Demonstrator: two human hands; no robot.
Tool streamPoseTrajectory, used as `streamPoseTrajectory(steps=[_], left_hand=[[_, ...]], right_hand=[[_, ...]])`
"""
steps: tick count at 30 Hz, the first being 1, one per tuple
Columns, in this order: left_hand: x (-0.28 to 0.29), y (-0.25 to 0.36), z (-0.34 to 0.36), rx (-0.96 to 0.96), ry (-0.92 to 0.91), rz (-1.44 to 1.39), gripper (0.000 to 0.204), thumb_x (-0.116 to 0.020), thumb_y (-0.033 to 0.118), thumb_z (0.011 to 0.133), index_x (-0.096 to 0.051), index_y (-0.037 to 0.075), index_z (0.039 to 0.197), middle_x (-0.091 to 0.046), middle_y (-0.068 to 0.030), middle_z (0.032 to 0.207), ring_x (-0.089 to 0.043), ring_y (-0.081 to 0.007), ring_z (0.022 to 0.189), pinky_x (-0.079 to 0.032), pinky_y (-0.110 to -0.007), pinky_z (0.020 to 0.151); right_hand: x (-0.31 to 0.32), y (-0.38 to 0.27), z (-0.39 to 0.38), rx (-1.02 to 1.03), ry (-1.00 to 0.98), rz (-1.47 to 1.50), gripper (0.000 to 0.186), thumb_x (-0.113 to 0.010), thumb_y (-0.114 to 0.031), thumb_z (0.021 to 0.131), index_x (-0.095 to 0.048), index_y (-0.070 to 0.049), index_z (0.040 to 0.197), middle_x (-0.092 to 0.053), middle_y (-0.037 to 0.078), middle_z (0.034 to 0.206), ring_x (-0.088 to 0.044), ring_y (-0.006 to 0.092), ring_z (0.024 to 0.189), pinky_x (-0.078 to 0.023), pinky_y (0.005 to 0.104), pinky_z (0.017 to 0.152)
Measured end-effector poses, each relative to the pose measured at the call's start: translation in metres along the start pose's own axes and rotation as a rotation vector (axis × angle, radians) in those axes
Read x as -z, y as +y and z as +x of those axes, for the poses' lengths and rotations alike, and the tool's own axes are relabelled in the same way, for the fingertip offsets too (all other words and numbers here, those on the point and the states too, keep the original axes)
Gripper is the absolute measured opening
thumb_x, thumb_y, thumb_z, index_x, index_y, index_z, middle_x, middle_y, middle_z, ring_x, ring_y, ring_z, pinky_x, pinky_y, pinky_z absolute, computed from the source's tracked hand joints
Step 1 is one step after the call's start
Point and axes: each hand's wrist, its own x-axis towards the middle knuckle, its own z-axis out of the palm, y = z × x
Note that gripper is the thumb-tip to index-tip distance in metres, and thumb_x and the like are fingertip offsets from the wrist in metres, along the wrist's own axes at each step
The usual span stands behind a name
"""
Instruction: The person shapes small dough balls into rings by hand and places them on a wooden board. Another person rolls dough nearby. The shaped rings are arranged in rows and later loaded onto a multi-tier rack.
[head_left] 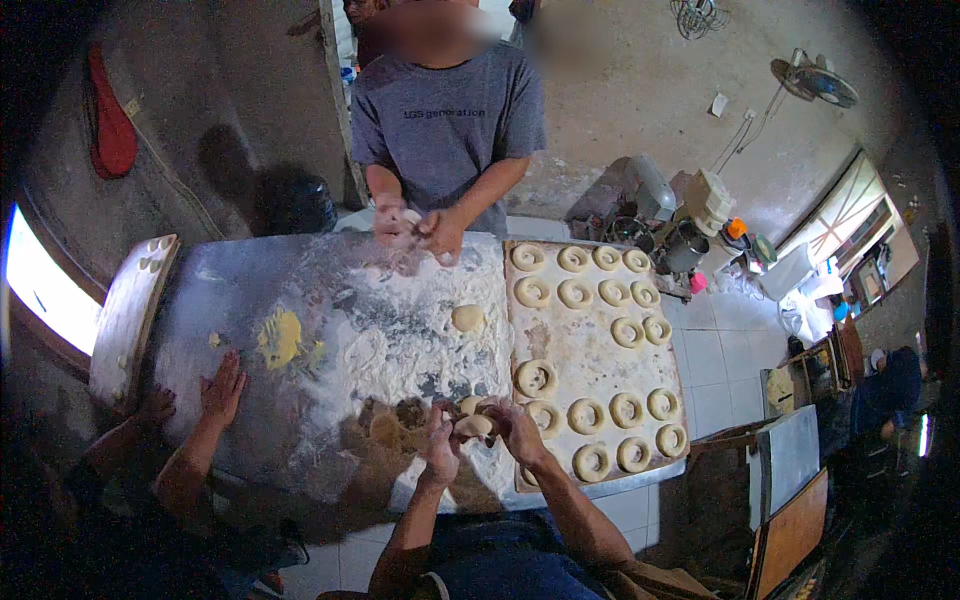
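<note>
A ring of pale dough [474, 427] is held between my two hands above the near edge of the floured metal table. My left hand [441, 447] closes on its left side, and my right hand [517, 433] curls round its right side; some of its fingers are hidden. Farther off, a round dough piece [467, 318] lies on the flour [400, 345]. To my right, a wooden board [585, 350] bears several dough rings [588, 415] in rows, with the closest ones beside my right hand.
Across the table a person in a grey shirt [445, 110] handles dough with both hands. At the left, another person's hand [222, 390] rests flat near a yellow smear [280, 338]. A second board [135, 320] with dough pieces stands at the far left. Pots [685, 245] crowd the back right.
</note>
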Motion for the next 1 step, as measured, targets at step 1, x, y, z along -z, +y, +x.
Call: streamPoseTrajectory(steps=[1], left_hand=[[-0.0029,-0.0032,-0.0017,0.001,0.002,0.001,0.059,-0.063,0.024,0.081,-0.045,0.01,0.136,-0.049,-0.0042,0.133,-0.05,-0.02,0.117,-0.043,-0.044,0.097]], right_hand=[[0.0037,0.0007,-0.0028,-0.002,0.0,0.001,0.058,-0.034,-0.052,0.103,-0.057,-0.003,0.123,-0.067,0.02,0.104,-0.064,0.03,0.086,-0.049,0.0424,0.072]])
